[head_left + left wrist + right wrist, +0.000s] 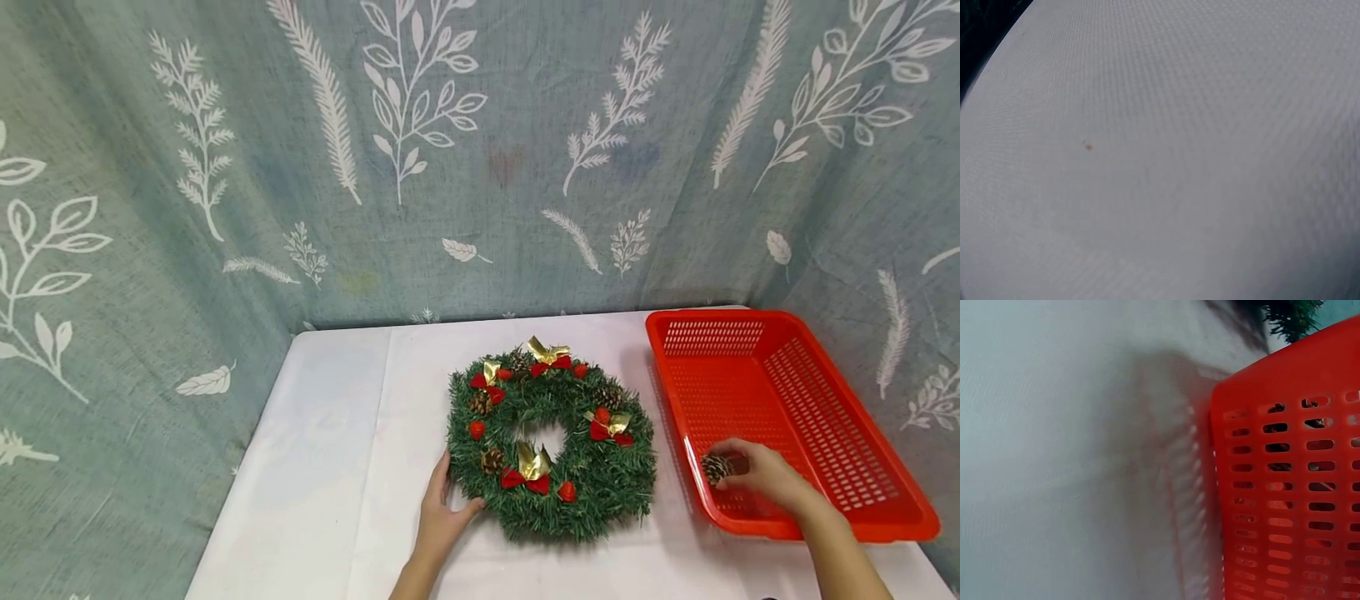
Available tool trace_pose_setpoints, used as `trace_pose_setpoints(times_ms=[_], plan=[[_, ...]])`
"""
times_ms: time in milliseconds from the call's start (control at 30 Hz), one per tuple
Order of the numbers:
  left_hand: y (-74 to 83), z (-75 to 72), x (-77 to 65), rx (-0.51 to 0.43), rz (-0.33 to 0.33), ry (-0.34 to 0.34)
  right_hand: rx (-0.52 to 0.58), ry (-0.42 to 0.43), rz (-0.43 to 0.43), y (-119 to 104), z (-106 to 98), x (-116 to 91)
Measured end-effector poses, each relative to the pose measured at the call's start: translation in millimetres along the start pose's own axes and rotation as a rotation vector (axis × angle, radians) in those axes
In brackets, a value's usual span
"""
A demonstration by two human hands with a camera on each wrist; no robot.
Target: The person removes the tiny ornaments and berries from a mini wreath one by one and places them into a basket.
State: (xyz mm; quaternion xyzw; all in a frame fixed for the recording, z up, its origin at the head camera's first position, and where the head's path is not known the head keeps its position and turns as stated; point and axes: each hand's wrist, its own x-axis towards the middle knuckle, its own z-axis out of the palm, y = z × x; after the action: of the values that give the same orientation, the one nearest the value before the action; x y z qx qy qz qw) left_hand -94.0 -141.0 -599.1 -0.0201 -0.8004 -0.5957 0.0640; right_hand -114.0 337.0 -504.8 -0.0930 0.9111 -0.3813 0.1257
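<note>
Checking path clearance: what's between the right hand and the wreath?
Head view: the pine cone that the right hand holds, then the left rim of the red basket, then a bare strip of white cloth up to the wreath.

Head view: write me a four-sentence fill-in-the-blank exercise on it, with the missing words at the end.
The left hand touches the green ____.
The right hand holds a ____.
The basket is coloured ____.
Each of the four bows on the wreath is red and ____.

Missing words: wreath; pine cone; red; gold.
</note>
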Motion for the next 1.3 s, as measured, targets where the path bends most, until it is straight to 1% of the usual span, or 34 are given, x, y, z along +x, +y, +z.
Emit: trace_pose_setpoints(times_ms=[100,167,200,267,367,433,500,600,700,767,833,1000,1200,1300], plan=[[-0.4,-0.2,-1.7,-0.004,-0.011,0.006,0.034,-0.023,0.021,1,2,-1],[1.8,-0.3,-1.9,-0.001,-0.02,0.006,0.045,-0.024,0.038,1,3,-2],[4.3,-0.4,-1.9,0.001,-0.029,0.006,0.041,-0.022,0.041,1,3,-2],[12.5,-1.3,-2.5,0.016,-0.04,-0.002,0.007,-0.011,0.045,1,3,-3],[25.8,-2.9,-3.5,0.015,-0.052,-0.015,-0.048,0.013,0.05,-1,3,-4],[31.4,-3.5,-3.6,0.022,-0.041,-0.02,-0.067,0.026,0.055,-2,3,-5],[29.4,-2.4,-3.0,0.009,-0.047,-0.018,-0.058,0.031,0.062,-2,2,-5],[18.2,0.0,-1.5,0.013,-0.061,-0.014,-0.034,0.041,0.076,-3,2,-6],[5.6,1.6,-0.6,0.014,-0.081,-0.013,-0.04,0.055,0.085,-3,2,-6],[2.4,1.5,-0.8,0.021,-0.074,-0.012,-0.048,0.066,0.086,-4,2,-6],[1.3,1.0,-1.1,0.017,-0.07,-0.01,-0.07,0.081,0.081,-5,2,-6],[2.3,-0.1,-2.0,0.023,-0.067,-0.004,-0.079,0.12,0.072,-10,2,-5],[3.6,-0.2,-1.7,0.018,-0.016,0.008,-0.063,0.147,0.074,-15,2,-6],[4.4,-0.4,-2.3,-0.003,-0.023,0.009,-0.043,0.152,0.076,-17,1,-7]])
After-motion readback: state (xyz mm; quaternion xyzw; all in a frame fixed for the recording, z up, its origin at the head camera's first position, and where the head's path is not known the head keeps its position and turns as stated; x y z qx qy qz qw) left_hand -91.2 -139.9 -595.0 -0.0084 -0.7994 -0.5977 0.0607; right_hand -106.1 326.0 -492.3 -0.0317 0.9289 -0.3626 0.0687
